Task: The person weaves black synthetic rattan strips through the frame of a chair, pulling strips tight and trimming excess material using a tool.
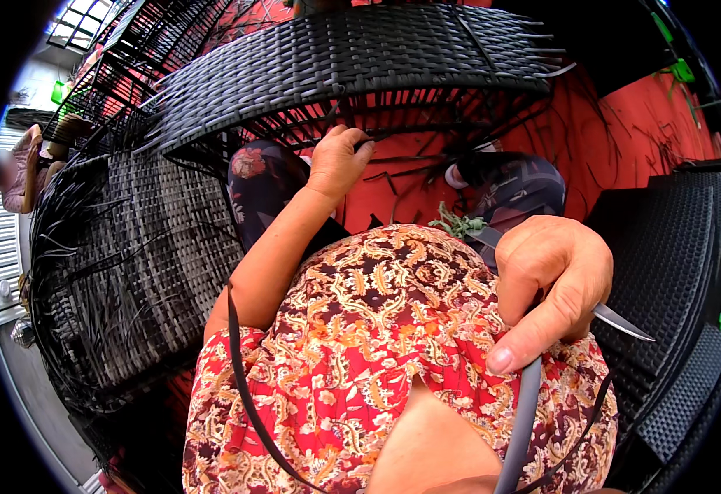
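Note:
My right hand is closed in front of my chest. Its thumb and fingers pinch a flat grey weaving strand that runs down toward me. From the far side of the same fist juts a pointed metal blade; its handle is hidden in the palm. Ahead, a curved panel woven of grey and black strands lies across a black frame, with loose strand ends at both sides. Under its near edge my left hand is closed against the dark bars; what its fingers hold is hidden.
At the left stands a large woven piece with many loose ends. Stacked black woven panels are at the right. Cut strands lie scattered on the red floor. Another person sits at the far left.

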The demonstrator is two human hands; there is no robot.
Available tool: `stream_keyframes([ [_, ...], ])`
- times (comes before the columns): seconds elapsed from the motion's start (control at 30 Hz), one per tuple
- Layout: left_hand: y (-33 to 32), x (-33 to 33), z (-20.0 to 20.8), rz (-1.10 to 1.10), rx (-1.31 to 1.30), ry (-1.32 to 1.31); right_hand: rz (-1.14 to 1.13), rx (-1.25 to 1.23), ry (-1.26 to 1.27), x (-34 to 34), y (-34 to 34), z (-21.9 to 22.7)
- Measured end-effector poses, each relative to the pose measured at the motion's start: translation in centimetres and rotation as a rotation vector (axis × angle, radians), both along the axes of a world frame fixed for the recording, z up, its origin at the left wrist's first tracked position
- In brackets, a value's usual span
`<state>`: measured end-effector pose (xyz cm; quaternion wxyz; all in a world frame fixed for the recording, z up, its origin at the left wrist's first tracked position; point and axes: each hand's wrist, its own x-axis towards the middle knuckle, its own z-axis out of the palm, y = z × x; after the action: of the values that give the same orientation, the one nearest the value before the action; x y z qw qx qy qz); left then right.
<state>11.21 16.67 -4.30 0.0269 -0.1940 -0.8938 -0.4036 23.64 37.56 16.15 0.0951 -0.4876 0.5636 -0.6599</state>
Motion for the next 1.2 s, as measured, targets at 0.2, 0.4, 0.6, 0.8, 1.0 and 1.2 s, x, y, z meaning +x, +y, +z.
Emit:
stream_keyframes([
  [0.2, -0.1, -0.3, -0.5, -0.001, 0.008, 0.000, 0.185, -0.126, 0.020, -0.9, -0.2, -0.6],
  [0.4, -0.5, -0.1, -0.6, -0.020, -0.025, 0.096, 0.549, -0.470, -0.389, -2.4, -1.0, -2.4],
  [0.6, 0.1, -0.4, -0.7, -0.040, 0.061, 0.043, 0.231, -0.697, -0.427, 2.3, -7.2, 2.3],
  [0.8, -0.3, -0.1, -0.8, -0.038, 0.042, 0.050, 0.422, -1.015, -0.274, 1.5, -10.2, -0.4],
  [1.0, 0.3, 0.3, -0.2, -0.061, 0.086, 0.065, 0.350, -0.946, -0.333, 3.1, -9.0, 0.3],
  [1.2, -0.6, 0.3, -1.4, -0.045, 0.077, 0.062, 0.449, -1.043, -0.187, 1.2, -8.8, 0.0],
])
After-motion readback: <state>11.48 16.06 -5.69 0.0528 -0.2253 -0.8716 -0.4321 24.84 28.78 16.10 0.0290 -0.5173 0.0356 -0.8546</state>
